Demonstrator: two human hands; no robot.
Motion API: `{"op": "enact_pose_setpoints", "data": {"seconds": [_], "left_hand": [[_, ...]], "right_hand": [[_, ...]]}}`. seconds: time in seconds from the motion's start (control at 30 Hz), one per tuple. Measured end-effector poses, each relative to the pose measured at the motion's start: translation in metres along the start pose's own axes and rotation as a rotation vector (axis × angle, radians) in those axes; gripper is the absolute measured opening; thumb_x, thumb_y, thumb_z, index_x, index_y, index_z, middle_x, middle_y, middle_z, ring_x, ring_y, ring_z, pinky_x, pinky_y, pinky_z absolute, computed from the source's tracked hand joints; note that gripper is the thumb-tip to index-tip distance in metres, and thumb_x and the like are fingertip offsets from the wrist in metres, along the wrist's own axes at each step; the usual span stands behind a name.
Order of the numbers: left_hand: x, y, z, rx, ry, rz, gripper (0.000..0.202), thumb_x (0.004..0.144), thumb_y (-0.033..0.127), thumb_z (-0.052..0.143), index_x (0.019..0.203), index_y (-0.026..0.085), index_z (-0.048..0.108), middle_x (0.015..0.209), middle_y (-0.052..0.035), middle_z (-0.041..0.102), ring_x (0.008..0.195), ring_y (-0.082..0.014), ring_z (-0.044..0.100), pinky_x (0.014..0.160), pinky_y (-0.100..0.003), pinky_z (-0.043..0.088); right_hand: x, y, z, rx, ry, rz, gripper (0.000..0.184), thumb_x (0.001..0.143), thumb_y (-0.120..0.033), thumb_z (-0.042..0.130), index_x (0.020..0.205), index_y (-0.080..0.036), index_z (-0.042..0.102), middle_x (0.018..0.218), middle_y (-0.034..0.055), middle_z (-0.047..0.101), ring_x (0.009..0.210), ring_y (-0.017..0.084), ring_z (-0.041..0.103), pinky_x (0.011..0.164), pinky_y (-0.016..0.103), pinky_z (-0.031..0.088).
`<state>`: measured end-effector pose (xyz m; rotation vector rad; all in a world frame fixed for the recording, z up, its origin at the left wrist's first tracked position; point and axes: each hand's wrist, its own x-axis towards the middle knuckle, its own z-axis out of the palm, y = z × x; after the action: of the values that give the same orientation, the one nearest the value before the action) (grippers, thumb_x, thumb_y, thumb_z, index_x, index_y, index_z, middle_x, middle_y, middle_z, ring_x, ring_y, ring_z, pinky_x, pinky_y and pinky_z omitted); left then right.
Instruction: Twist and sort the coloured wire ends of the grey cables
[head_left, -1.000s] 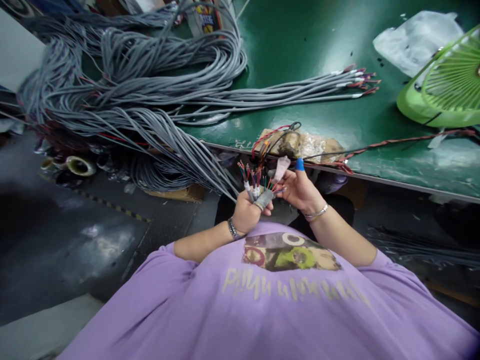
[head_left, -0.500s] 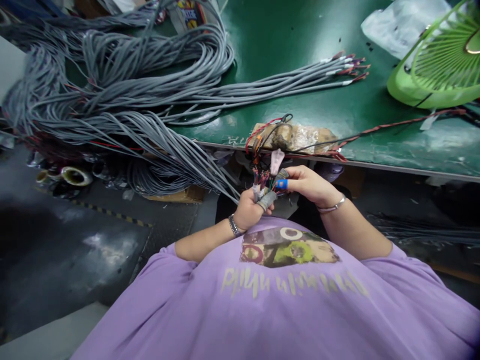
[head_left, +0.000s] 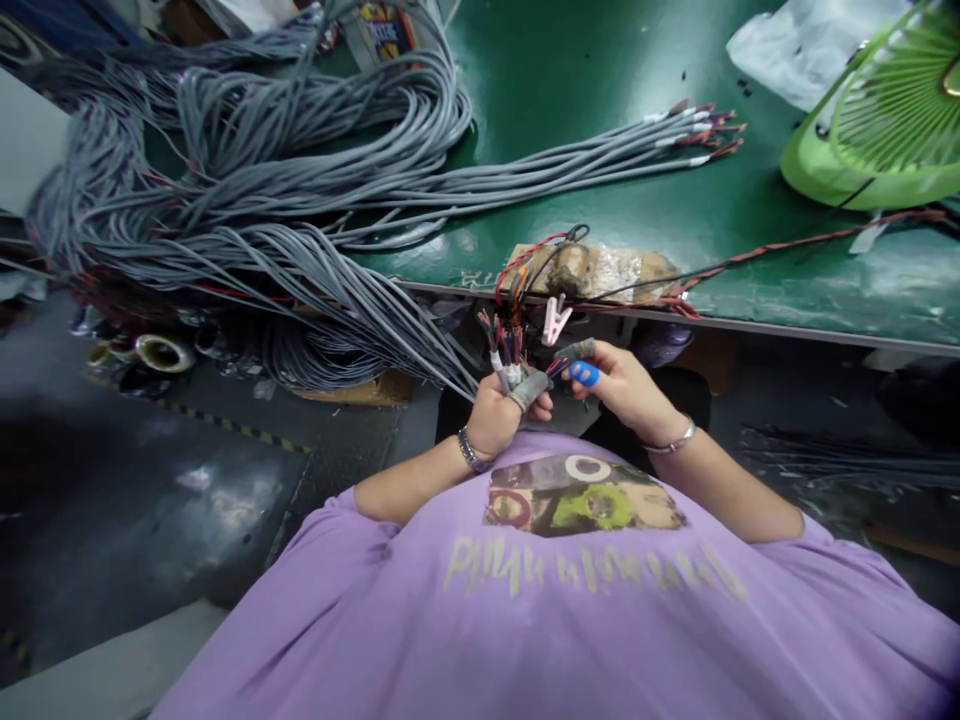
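My left hand [head_left: 499,415] is closed around the ends of a few grey cables [head_left: 504,362], whose stripped coloured wires fan upward; its thumb wears a grey finger cot. My right hand [head_left: 619,385], with a blue cot on one finger and a grey one on another, pinches thin coloured wire ends sticking out to the right of that bunch. The held cables run up and left into a large heap of grey cables [head_left: 247,200]. A small pink clip [head_left: 555,318] hangs just above my hands at the table's edge.
A green table [head_left: 600,80] carries a straight bundle of grey cables [head_left: 600,160] with stripped ends, a taped brown block [head_left: 600,272] with red and black leads, a green fan [head_left: 877,130] and a clear plastic bag [head_left: 795,45]. Tape rolls [head_left: 157,352] lie below left.
My right hand dropped from upright beside the bunch to a pinch on the wire ends, then drew slightly right. The left hand kept its grip, and the wire ends fan out again.
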<state>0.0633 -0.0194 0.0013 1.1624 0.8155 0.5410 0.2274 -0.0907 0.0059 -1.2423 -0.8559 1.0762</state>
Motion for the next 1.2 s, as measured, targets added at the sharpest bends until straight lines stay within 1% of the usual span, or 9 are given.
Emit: {"op": "enact_pose_setpoints", "data": {"seconds": [0.07, 0.2, 0.37, 0.5, 0.67, 0.8, 0.93, 1.1, 1.2], "left_hand": [[0.002, -0.001, 0.001, -0.019, -0.016, 0.008, 0.045, 0.070, 0.057, 0.078, 0.074, 0.015, 0.062, 0.063, -0.0019, 0.069, 0.049, -0.0116, 0.063, 0.053, -0.024, 0.055], [0.005, 0.004, -0.001, -0.048, -0.105, -0.033, 0.046, 0.069, 0.057, 0.079, 0.073, 0.014, 0.064, 0.064, -0.0049, 0.070, 0.055, -0.0159, 0.067, 0.059, -0.029, 0.059], [0.002, 0.012, -0.009, 0.058, -0.257, -0.073, 0.046, 0.066, 0.056, 0.082, 0.065, 0.012, 0.066, 0.063, -0.0086, 0.071, 0.056, -0.0173, 0.068, 0.057, -0.027, 0.057], [-0.002, 0.008, -0.012, 0.085, -0.197, 0.000, 0.043, 0.071, 0.053, 0.080, 0.064, 0.012, 0.067, 0.063, -0.0085, 0.072, 0.056, -0.0169, 0.069, 0.060, -0.028, 0.059], [0.000, -0.004, -0.009, -0.090, -0.030, 0.001, 0.041, 0.072, 0.053, 0.079, 0.075, 0.014, 0.067, 0.067, -0.0064, 0.073, 0.063, -0.0190, 0.072, 0.065, -0.030, 0.061], [0.003, -0.005, -0.005, -0.173, 0.061, -0.013, 0.042, 0.068, 0.051, 0.082, 0.081, 0.015, 0.065, 0.065, -0.0044, 0.072, 0.064, -0.0193, 0.073, 0.065, -0.030, 0.062], [0.005, -0.006, -0.003, -0.195, 0.060, -0.026, 0.045, 0.067, 0.054, 0.081, 0.080, 0.015, 0.063, 0.066, -0.0052, 0.073, 0.061, -0.0188, 0.072, 0.062, -0.030, 0.061], [0.004, -0.009, -0.005, -0.137, 0.007, 0.023, 0.043, 0.071, 0.054, 0.079, 0.075, 0.014, 0.064, 0.067, -0.0061, 0.073, 0.058, -0.0173, 0.070, 0.060, -0.028, 0.060], [0.003, -0.009, -0.006, -0.103, -0.024, 0.005, 0.043, 0.071, 0.054, 0.079, 0.074, 0.013, 0.065, 0.068, -0.0060, 0.073, 0.057, -0.0171, 0.070, 0.059, -0.028, 0.060]], "right_hand": [[-0.003, 0.002, 0.009, 0.089, -0.018, 0.023, 0.037, 0.067, -0.049, 0.085, 0.086, -0.020, 0.071, 0.072, 0.0010, 0.068, 0.057, 0.012, 0.056, 0.051, 0.025, 0.047], [-0.006, 0.002, 0.025, 0.247, -0.007, -0.016, 0.027, 0.073, -0.043, 0.083, 0.075, -0.023, 0.065, 0.057, -0.0036, 0.059, 0.049, 0.011, 0.052, 0.050, 0.027, 0.048], [-0.001, 0.001, 0.028, 0.330, -0.146, 0.077, 0.029, 0.075, -0.042, 0.080, 0.074, -0.022, 0.060, 0.053, -0.0033, 0.059, 0.043, 0.013, 0.054, 0.047, 0.029, 0.048], [0.005, -0.003, 0.031, 0.286, -0.166, 0.099, 0.036, 0.071, -0.048, 0.083, 0.074, -0.020, 0.059, 0.049, -0.0037, 0.057, 0.040, 0.012, 0.052, 0.044, 0.028, 0.045], [0.007, -0.001, 0.031, 0.185, 0.011, 0.065, 0.042, 0.066, -0.052, 0.086, 0.072, -0.018, 0.062, 0.055, -0.0041, 0.054, 0.045, 0.008, 0.044, 0.045, 0.024, 0.038], [0.007, 0.010, 0.027, 0.137, 0.085, 0.059, 0.042, 0.063, -0.051, 0.087, 0.071, -0.018, 0.063, 0.058, -0.0039, 0.053, 0.050, 0.007, 0.039, 0.046, 0.023, 0.032], [0.009, 0.017, 0.025, 0.138, 0.093, 0.066, 0.042, 0.063, -0.053, 0.087, 0.072, -0.019, 0.064, 0.060, -0.0036, 0.053, 0.051, 0.008, 0.038, 0.047, 0.024, 0.032], [0.011, 0.014, 0.029, 0.140, 0.025, 0.073, 0.042, 0.065, -0.051, 0.086, 0.081, -0.019, 0.064, 0.066, -0.0030, 0.057, 0.053, 0.008, 0.044, 0.048, 0.023, 0.036], [0.013, 0.012, 0.034, 0.203, -0.029, 0.088, 0.040, 0.071, -0.050, 0.083, 0.082, -0.019, 0.060, 0.059, -0.0051, 0.054, 0.048, 0.008, 0.046, 0.046, 0.024, 0.038]]}}
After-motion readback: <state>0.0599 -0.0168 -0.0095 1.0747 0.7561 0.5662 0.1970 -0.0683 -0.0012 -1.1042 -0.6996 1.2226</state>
